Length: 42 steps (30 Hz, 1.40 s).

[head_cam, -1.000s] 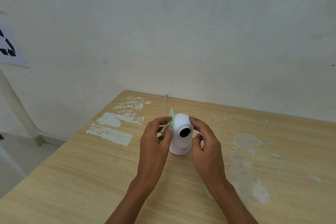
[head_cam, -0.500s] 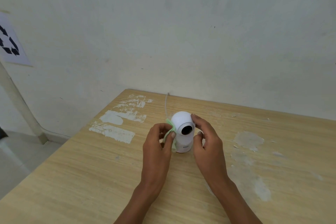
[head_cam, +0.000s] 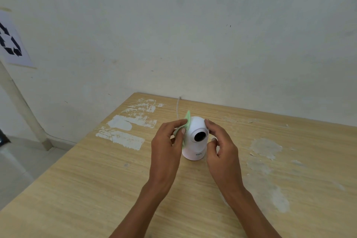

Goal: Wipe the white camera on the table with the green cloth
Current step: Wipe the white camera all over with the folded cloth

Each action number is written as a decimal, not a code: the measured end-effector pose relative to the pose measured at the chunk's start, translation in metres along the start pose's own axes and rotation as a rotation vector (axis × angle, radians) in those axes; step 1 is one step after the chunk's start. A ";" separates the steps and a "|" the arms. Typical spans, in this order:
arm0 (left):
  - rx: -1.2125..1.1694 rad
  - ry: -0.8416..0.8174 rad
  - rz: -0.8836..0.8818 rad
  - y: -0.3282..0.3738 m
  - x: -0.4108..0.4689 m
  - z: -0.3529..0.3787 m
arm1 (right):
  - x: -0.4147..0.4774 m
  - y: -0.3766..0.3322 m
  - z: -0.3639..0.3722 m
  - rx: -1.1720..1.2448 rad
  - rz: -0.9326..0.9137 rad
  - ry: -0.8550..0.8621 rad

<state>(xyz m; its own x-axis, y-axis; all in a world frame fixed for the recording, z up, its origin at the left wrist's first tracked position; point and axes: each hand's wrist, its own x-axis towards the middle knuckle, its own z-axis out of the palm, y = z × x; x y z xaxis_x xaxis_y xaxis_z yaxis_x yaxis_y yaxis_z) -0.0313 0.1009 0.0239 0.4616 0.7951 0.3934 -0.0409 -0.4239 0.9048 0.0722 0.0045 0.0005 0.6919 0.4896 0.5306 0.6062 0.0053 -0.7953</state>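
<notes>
A white dome camera [head_cam: 195, 147] with a round black lens stands upright on the wooden table [head_cam: 96, 189], lens facing me. My left hand [head_cam: 166, 149] pinches a small green cloth [head_cam: 187, 121] and presses it against the camera's upper left side. My right hand [head_cam: 222, 147] grips the camera's right side, with the fingers on its head and the thumb curled near its body. Most of the cloth is hidden behind my left fingers.
A thin white cable [head_cam: 177, 107] runs from behind the camera to the table's back edge at the wall. White worn patches [head_cam: 125, 131] mark the tabletop on the left and right. A paper sign [head_cam: 11, 44] hangs on the left wall, and a pale pipe [head_cam: 23, 106] slants down to the floor.
The cloth in my left hand slid down the camera's left side, then back up toward its top. My right hand kept its hold on the camera's right side.
</notes>
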 end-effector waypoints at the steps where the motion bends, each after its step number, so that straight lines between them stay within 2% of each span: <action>1: -0.001 0.017 -0.030 -0.003 -0.004 -0.001 | 0.000 0.000 0.001 -0.003 -0.003 0.001; 5: 0.000 -0.010 -0.103 -0.012 -0.017 0.000 | 0.000 0.001 0.001 -0.011 -0.014 0.003; 12: 0.114 -0.015 0.143 -0.001 -0.007 0.003 | -0.001 0.000 0.001 0.012 0.003 -0.006; 17: 0.101 -0.055 0.015 -0.018 -0.018 0.000 | 0.000 0.000 0.002 0.005 -0.001 -0.005; 25: 0.167 -0.012 0.190 -0.008 -0.018 0.003 | -0.001 -0.001 0.001 0.002 0.002 -0.012; 30: 0.267 -0.097 0.221 -0.018 -0.024 0.001 | 0.000 0.000 0.001 -0.013 -0.012 -0.001; 36: 0.243 0.011 0.292 -0.007 -0.017 0.003 | -0.002 -0.001 0.001 0.005 -0.004 -0.007; 42: 0.332 -0.154 0.219 -0.024 -0.024 0.003 | -0.001 -0.002 0.001 -0.021 -0.011 0.000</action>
<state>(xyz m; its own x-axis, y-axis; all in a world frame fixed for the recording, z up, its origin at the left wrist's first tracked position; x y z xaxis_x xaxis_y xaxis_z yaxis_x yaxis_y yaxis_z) -0.0389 0.0909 -0.0074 0.6014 0.6076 0.5188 0.1233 -0.7122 0.6911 0.0698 0.0050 0.0012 0.6848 0.4898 0.5396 0.6221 -0.0072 -0.7829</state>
